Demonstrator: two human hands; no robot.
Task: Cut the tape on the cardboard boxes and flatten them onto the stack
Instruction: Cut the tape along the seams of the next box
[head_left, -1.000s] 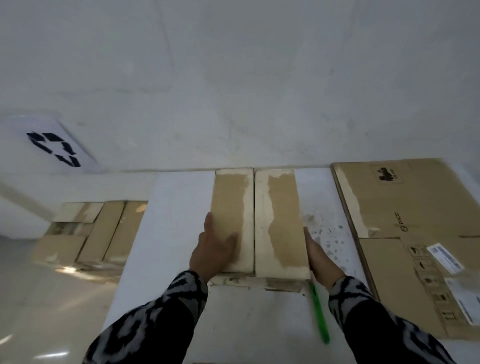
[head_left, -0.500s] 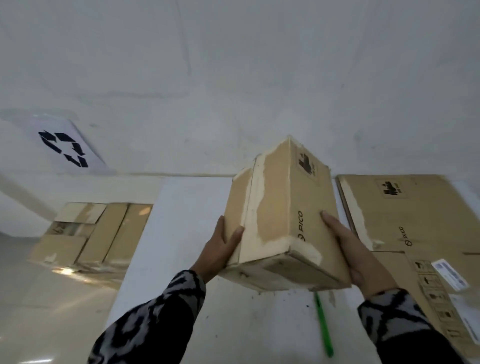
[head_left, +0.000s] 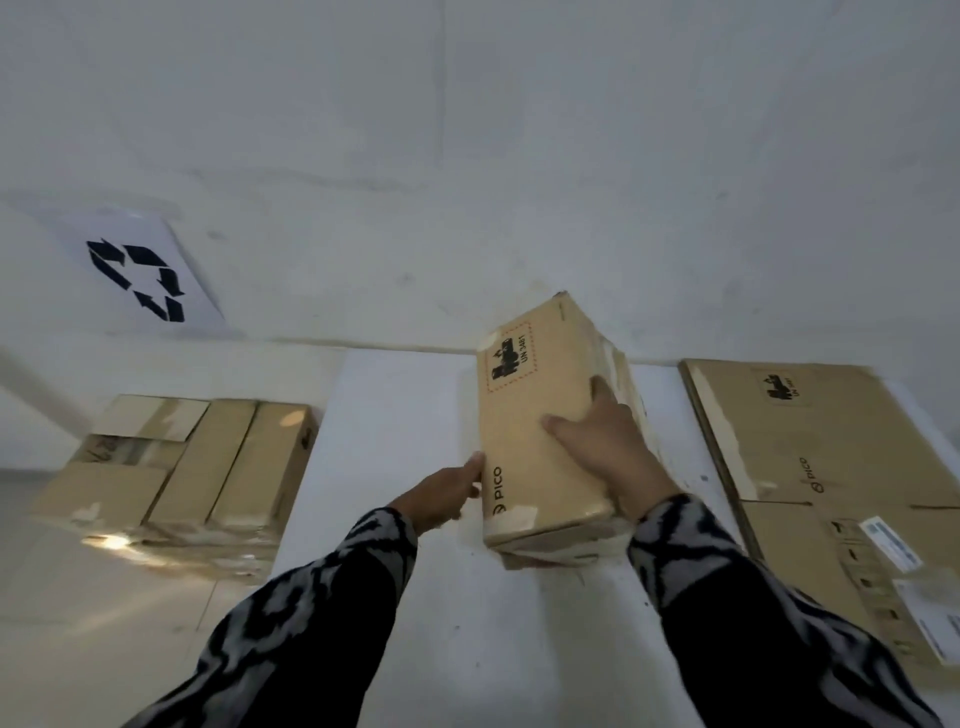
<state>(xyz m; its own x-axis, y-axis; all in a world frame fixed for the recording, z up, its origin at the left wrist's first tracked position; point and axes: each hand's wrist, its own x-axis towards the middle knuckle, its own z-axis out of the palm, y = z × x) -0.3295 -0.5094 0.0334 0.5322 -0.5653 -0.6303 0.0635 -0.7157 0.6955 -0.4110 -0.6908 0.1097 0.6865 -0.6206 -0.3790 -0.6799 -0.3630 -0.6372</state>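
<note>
A brown cardboard box (head_left: 535, 436) printed PICO, with a red-framed UN 3481 mark, lies lengthwise on the white table (head_left: 395, 467), its printed side up and its near end slightly raised. My left hand (head_left: 452, 491) holds the box's lower left edge, thumb against the side. My right hand (head_left: 608, 452) rests flat on the top face with fingers spread. Worn tape strips show along the box's right side and near end. The green cutter is hidden behind my right sleeve.
Flattened PICO cardboard (head_left: 810, 467) with shipping labels lies on the table's right side. Several closed boxes (head_left: 197, 462) sit on the floor to the left. A recycling sign (head_left: 140, 280) hangs on the white wall just behind the table.
The box was lifted off the table and rolled a quarter turn and more, from flaps up to printed side up. My right hand moved from its side to its top.
</note>
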